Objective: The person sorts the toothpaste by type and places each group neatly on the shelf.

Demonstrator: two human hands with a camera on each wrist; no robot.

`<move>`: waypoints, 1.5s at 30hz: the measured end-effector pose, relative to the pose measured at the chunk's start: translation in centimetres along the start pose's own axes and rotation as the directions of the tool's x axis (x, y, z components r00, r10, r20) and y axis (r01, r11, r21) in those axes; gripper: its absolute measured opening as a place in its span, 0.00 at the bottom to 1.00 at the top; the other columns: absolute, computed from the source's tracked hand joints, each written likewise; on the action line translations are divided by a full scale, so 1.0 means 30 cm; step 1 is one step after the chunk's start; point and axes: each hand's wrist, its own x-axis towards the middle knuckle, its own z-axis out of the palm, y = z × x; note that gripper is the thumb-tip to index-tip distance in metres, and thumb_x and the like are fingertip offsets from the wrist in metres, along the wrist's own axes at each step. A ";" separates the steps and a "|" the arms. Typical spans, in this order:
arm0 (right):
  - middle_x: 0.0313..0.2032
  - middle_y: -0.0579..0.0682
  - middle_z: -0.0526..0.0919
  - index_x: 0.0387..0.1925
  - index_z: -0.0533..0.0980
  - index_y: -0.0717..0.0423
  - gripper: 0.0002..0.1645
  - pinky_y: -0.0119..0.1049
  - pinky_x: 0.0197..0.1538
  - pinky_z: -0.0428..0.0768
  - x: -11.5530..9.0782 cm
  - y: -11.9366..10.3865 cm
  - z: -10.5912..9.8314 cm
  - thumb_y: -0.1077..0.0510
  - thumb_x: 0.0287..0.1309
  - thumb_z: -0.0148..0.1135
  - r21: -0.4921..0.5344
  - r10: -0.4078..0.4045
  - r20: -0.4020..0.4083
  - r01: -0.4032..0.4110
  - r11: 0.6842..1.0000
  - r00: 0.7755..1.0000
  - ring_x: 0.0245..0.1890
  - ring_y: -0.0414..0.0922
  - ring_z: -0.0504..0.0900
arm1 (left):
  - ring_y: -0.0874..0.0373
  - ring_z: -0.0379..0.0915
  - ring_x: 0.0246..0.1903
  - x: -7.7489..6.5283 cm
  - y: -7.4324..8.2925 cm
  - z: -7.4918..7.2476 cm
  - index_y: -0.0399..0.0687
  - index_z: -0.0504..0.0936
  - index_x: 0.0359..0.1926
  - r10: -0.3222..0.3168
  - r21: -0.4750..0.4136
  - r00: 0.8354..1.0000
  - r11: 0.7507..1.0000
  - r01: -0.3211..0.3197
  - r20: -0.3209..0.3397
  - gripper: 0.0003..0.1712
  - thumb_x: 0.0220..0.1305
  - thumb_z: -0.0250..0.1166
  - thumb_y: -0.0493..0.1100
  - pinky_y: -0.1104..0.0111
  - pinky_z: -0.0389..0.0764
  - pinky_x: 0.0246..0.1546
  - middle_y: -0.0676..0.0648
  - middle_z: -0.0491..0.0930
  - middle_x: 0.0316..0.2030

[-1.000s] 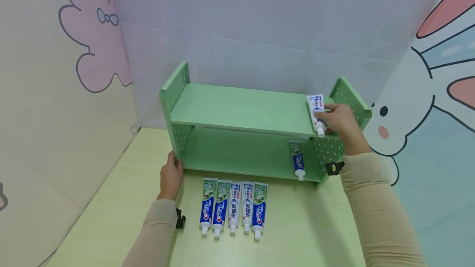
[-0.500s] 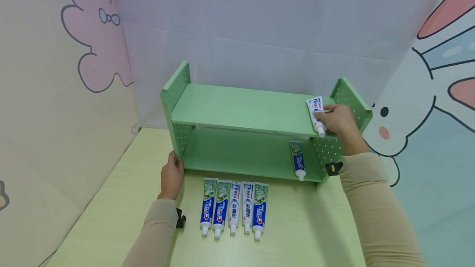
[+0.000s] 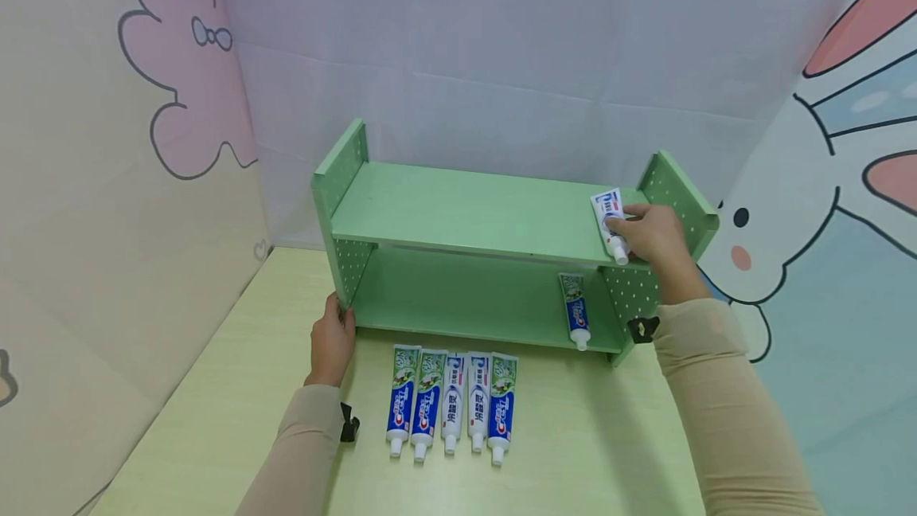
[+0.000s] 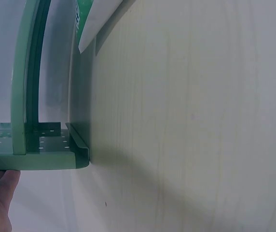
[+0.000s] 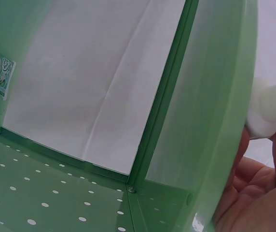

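Note:
A green two-tier shelf rack (image 3: 458, 209) stands on the table. At its upper right, my right hand (image 3: 655, 233) pinches a white toothpaste tube (image 3: 607, 212), cap toward me, over the top shelf's front edge. The right wrist view catches the tube's white cap (image 5: 270, 104) beside the thumb. My left hand (image 3: 333, 347) grips the rack's lower left side panel; in the left wrist view, fingers (image 4: 3, 191) and the thumb lie on opposite sides of it. One blue-green toothpaste tube (image 3: 576, 313) lies on the lower shelf, near the right side.
Several toothpaste tubes lie in a row before the rack, among them a blue-green one (image 3: 403, 400) at the left end and a white one (image 3: 453, 403) in the middle. Light wooden table (image 3: 573, 436) surrounds them. Cartoon-printed cloth walls stand behind and at both sides.
The white tube's far end has come down slightly and tilted a little left in my right hand. My left hand stays on the rack.

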 end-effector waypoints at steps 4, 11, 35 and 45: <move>0.48 0.66 0.76 0.68 0.64 0.65 0.35 0.33 0.27 0.78 0.003 0.004 0.001 0.49 0.67 0.57 -0.010 0.004 -0.014 -0.004 1.000 1.000 0.21 0.38 0.76 | 0.33 0.76 0.48 0.000 0.002 0.000 0.36 0.64 0.65 -0.006 0.003 1.000 1.000 0.006 0.005 0.22 0.73 0.54 0.35 0.45 0.76 0.43 0.28 0.76 0.52; 0.49 0.66 0.76 0.68 0.65 0.64 0.35 0.34 0.28 0.78 -0.003 -0.005 0.007 0.48 0.68 0.57 -0.027 0.007 -0.016 -0.008 1.000 1.000 0.23 0.38 0.76 | 0.33 0.75 0.50 -0.002 0.012 -0.013 0.36 0.64 0.65 -0.031 -0.005 0.999 1.000 0.031 0.015 0.22 0.73 0.53 0.35 0.45 0.75 0.45 0.28 0.75 0.54; 0.57 0.68 0.71 0.66 0.68 0.64 0.34 0.41 0.39 0.73 -0.021 -0.016 0.011 0.45 0.69 0.53 -0.089 0.027 -0.071 -0.033 0.996 0.997 0.43 0.53 0.72 | 0.33 0.76 0.47 -0.003 -0.001 -0.003 0.35 0.65 0.64 0.007 0.005 1.000 1.000 -0.007 -0.018 0.22 0.72 0.54 0.34 0.44 0.76 0.41 0.27 0.76 0.51; 0.58 0.68 0.70 0.63 0.71 0.65 0.32 0.41 0.39 0.72 -0.016 -0.004 0.011 0.46 0.69 0.52 -0.078 0.033 -0.090 -0.040 0.996 0.995 0.46 0.54 0.71 | 0.33 0.76 0.48 -0.003 0.000 -0.006 0.35 0.65 0.64 -0.007 0.003 1.000 1.000 0.007 -0.016 0.22 0.73 0.54 0.34 0.44 0.76 0.42 0.27 0.76 0.52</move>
